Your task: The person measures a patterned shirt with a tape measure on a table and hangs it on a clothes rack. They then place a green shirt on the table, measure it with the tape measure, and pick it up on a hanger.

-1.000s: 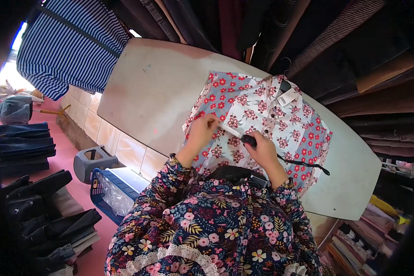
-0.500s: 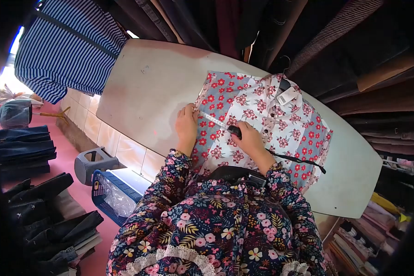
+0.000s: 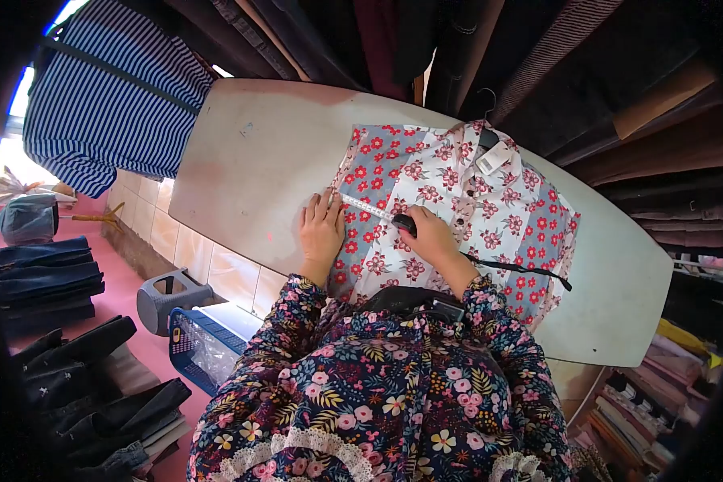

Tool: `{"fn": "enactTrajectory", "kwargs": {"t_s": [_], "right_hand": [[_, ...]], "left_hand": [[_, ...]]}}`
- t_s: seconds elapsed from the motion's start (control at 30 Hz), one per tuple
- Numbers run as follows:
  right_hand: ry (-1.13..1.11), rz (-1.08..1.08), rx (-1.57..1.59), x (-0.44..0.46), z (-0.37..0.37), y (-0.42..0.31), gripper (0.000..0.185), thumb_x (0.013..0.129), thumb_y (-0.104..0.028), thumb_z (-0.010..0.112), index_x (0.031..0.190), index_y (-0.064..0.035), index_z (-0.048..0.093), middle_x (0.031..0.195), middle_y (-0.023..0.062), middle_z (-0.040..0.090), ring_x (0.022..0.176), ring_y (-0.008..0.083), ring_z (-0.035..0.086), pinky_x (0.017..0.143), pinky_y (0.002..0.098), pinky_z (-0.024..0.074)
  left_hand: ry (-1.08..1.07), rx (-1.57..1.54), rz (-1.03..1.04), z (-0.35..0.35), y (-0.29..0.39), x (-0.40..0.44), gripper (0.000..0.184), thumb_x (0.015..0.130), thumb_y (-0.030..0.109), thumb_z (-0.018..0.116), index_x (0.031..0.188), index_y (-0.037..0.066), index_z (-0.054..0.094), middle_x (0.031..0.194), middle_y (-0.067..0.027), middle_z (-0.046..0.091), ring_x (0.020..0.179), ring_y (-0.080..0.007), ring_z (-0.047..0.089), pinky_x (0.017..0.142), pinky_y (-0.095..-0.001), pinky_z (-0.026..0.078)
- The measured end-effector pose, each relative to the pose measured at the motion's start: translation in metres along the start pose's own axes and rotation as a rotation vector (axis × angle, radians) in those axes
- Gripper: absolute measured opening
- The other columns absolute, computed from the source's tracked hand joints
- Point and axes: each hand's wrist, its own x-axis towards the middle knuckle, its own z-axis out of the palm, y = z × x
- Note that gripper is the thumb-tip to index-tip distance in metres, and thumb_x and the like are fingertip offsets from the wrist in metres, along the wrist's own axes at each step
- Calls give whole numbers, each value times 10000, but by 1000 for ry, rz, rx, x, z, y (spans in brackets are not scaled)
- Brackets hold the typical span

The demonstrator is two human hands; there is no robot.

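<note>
A floral shirt point(image 3: 426, 201) with grey, white and red panels lies flat on a pale table point(image 3: 257, 161), a hanger point(image 3: 488, 104) at its collar and a white tag point(image 3: 492, 158) near it. My right hand point(image 3: 434, 237) is closed around a black tape measure case point(image 3: 405, 224) over the shirt's middle. From the case a white tape point(image 3: 365, 206) runs left to the shirt's side edge. There my left hand point(image 3: 323, 230) rests palm down at the tape's end, fingers extended. A black strap point(image 3: 522, 267) trails right from my right hand.
Dark garments point(image 3: 602, 88) hang along the far side. A striped shirt point(image 3: 120, 96) hangs at the upper left. Left of the table are a grey stool point(image 3: 169, 297), a blue basket point(image 3: 209, 345) and folded jeans point(image 3: 96, 386). Folded clothes point(image 3: 635, 410) are stacked at the lower right.
The tape has been drawn out to the shirt's left edge. Both hands have moved left, and my left hand's fingers have gone from pinching to lying flat. The view has shifted slightly.
</note>
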Motion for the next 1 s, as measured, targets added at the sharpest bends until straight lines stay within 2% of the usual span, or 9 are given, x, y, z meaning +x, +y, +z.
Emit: {"fn": "enactTrajectory", "kwargs": {"t_s": [0.03,0.23,0.37,0.6,0.73,1.0], "right_hand": [[2,2,0,1,0,0,342,774,-226,656,1035,-68,503,946,131,594,800,349,617,681,435,513],[-13,3,3,3,1,-1,349,781,-230,656,1050,-72,499,949,130,595,812,349,619,689,435,517],[8,-7,-3,0,0,0,343,781,-220,658,1051,-77,502,949,120,596,817,347,621,691,435,516],[30,103,3,-14,-12,9,293,768,-192,669,1008,-95,532,929,110,591,803,335,620,687,425,511],[87,87,-30,-30,-19,13,289,760,-181,676,1002,-103,538,923,103,588,799,332,619,681,422,510],[201,203,-5,-61,-38,31,288,740,-150,689,996,-105,567,925,97,615,817,322,621,687,413,503]], "left_hand": [[-31,1,-19,2,0,-1,320,859,240,572,1148,111,616,1214,-46,576,1146,-258,496,937,-386,401],[-46,-11,-30,2,0,-1,342,857,227,566,1154,63,608,1217,-43,579,1138,-260,502,940,-397,405],[-72,-23,-26,7,-2,-3,351,862,232,553,1167,65,600,1240,-43,565,1157,-263,489,953,-409,400],[-233,-2,-57,10,-3,-6,445,893,278,507,1287,71,497,1354,-52,473,1265,-291,401,1009,-474,355],[-349,-23,-93,6,-1,-5,507,908,304,490,1355,74,423,1417,-61,405,1317,-307,337,1037,-506,320],[-428,13,-81,5,1,-6,580,918,358,479,1402,68,347,1461,-77,338,1341,-320,302,1042,-529,299]]}}
